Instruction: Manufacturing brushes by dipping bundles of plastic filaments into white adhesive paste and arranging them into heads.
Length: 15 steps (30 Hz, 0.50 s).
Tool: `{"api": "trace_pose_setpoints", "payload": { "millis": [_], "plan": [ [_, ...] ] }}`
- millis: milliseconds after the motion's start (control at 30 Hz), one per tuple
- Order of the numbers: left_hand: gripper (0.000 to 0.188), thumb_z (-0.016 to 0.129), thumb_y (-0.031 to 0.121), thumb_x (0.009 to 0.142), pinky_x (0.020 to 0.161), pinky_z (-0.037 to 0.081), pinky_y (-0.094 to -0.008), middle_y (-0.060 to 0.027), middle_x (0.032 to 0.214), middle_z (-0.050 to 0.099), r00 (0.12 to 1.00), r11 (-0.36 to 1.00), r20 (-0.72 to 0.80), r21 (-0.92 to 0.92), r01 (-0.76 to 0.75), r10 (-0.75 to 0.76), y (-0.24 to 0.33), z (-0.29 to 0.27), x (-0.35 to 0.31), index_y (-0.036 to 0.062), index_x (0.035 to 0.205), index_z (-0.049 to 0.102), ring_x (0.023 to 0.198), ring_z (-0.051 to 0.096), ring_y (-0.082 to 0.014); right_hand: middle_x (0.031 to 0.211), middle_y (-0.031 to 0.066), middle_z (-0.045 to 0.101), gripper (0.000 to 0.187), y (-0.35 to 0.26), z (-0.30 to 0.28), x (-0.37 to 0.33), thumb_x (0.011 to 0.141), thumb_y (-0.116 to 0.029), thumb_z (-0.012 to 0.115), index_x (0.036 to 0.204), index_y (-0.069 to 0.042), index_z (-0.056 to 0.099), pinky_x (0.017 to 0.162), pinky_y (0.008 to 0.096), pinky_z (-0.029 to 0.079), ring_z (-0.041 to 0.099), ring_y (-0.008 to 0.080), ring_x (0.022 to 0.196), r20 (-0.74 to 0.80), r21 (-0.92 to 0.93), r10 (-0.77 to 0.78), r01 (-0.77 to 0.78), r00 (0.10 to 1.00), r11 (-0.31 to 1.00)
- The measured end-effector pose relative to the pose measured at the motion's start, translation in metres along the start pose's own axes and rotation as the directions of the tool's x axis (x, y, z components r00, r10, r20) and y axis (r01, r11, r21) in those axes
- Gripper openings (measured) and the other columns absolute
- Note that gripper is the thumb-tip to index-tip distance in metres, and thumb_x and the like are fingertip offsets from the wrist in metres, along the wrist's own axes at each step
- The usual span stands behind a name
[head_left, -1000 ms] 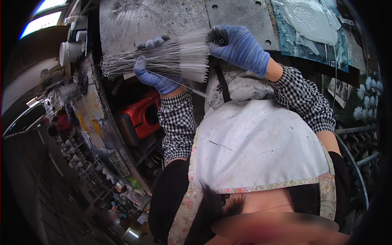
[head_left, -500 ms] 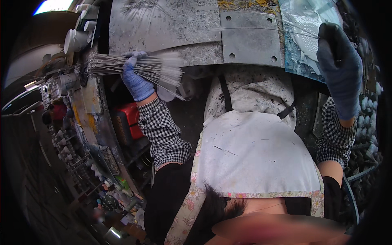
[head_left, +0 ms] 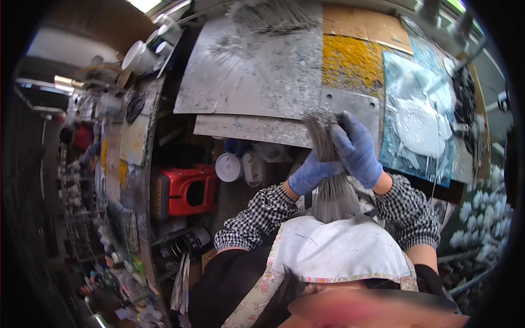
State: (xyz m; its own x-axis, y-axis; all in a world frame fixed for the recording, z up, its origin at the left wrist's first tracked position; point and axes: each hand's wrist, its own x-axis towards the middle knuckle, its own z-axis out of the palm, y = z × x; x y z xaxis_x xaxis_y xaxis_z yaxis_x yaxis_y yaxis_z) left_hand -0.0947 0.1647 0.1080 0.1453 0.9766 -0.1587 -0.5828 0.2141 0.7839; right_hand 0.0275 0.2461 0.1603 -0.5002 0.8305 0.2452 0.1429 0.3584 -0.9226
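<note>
A thick bundle of thin wire brushes (head_left: 334, 199) stands nearly on end in front of my apron, its looped wire ends up and its pale bristles fanning out below. My left hand (head_left: 311, 174), in a blue glove with a checked sleeve, is wrapped round the middle of the bundle. Also gloved, my right hand (head_left: 358, 150) closes against the upper part of the wires, just under the loops; its fingertips look dark and are partly hidden. Behind the bundle lies a metal plate with bolt holes (head_left: 355, 109), set at the worktable's front edge.
More wire brushes (head_left: 279, 16) lie at the back of the grey worktable (head_left: 246, 82). To the right, white paste (head_left: 418, 128) covers a patch of blue sheet (head_left: 394, 82). Under the table stand a red plastic stool (head_left: 194, 188) and a white tub (head_left: 228, 167).
My left hand has brought the bundle from the left to the middle and turned it upright. My right hand has come in from the far right, leaving the paste, onto the bundle.
</note>
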Motion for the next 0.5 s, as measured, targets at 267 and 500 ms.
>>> {"api": "trace_pose_setpoints", "payload": {
  "millis": [267,500],
  "plan": [
    [0.033,0.075,0.013,0.068,0.067,0.053,-0.0314,-0.0044,0.078,0.064,0.789,0.555,0.305,0.578,-0.598,0.533,0.037,0.041,0.075,0.0033,0.096,0.060,0.072,0.061,-0.0119,0.136,0.0225,0.053,0.053,-0.087,-0.086,0.041,0.096,-0.028,0.054,0.136,0.006,0.045,0.109,0.0418,0.037,0.052,0.0346,0.126,-0.023,-0.315,-0.704,0.663,0.710,0.679],
    [0.033,0.074,0.011,0.069,0.064,0.052,-0.0301,-0.0053,0.076,0.063,0.741,0.618,0.198,0.439,-0.652,0.641,-0.023,-0.011,0.133,0.0051,0.097,0.057,0.071,0.060,-0.0141,0.123,0.0174,0.064,0.034,-0.049,-0.047,0.083,0.095,-0.011,0.047,0.126,-0.001,0.060,0.102,0.0432,0.044,0.058,0.0360,0.119,0.604,-0.381,-0.384,0.676,0.698,0.630]
  ]
}}
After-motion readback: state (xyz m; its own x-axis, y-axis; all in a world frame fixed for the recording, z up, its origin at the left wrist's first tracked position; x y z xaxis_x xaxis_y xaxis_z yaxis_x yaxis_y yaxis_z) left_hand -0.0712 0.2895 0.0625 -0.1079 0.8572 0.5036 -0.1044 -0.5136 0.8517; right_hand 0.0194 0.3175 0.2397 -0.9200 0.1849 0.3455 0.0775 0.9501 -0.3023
